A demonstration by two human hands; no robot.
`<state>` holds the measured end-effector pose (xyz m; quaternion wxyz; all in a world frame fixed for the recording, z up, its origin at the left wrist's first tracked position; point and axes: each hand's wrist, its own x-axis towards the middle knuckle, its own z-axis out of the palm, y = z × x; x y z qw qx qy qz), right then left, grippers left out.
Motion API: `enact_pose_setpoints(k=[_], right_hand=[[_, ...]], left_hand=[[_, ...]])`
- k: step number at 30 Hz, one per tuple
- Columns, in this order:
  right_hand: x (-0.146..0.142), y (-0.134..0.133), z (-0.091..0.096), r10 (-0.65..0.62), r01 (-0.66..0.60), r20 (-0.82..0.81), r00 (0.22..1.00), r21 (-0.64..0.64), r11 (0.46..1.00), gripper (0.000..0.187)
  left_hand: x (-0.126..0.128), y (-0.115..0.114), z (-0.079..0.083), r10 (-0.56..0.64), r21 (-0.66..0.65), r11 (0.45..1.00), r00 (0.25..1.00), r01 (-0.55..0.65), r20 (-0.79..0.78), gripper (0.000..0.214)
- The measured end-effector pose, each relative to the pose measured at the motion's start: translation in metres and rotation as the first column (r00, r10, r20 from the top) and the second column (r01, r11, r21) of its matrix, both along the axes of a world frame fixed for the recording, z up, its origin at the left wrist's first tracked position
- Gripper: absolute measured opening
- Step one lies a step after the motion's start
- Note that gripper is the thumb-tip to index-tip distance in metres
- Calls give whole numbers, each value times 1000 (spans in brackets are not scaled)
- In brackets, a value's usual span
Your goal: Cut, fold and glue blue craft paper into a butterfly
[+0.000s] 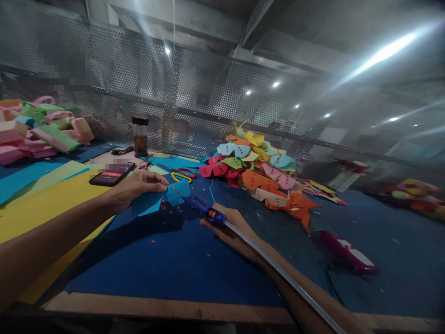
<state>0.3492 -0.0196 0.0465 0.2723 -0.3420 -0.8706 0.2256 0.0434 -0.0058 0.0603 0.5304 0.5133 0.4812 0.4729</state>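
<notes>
My left hand (144, 185) pinches a blue paper cut-out (148, 203) shaped like a mask, held just above the blue table (167, 269). A few small orange bits lie on or beside the paper. In my right hand (234, 227) is a blue hot glue gun (203, 208), its nozzle pointing left at the paper's right end. Whether the tip touches the paper I cannot tell. A long clear glue stick (278, 269) sticks out of the gun's back. Just behind the cut-out lie scissors with red and yellow handles (184, 175).
A pile of colourful paper masks (257, 162) stands behind my right hand. At left are a phone (111, 174), a dark-lidded jar (141, 137), yellow sheets (41, 204) and folded paper pieces (52, 125). A purple device (347, 253) with a cord lies at right. Perforated metal mesh (194, 88) rises behind.
</notes>
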Motion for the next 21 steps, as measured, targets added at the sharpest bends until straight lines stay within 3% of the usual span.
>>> enact_pose_setpoints(k=[21], right_hand=[[-1,-1,3,-41,41,54,998,-5,999,37]], left_hand=[[-2,2,-3,-9,0,1000,1000,9,8,30]])
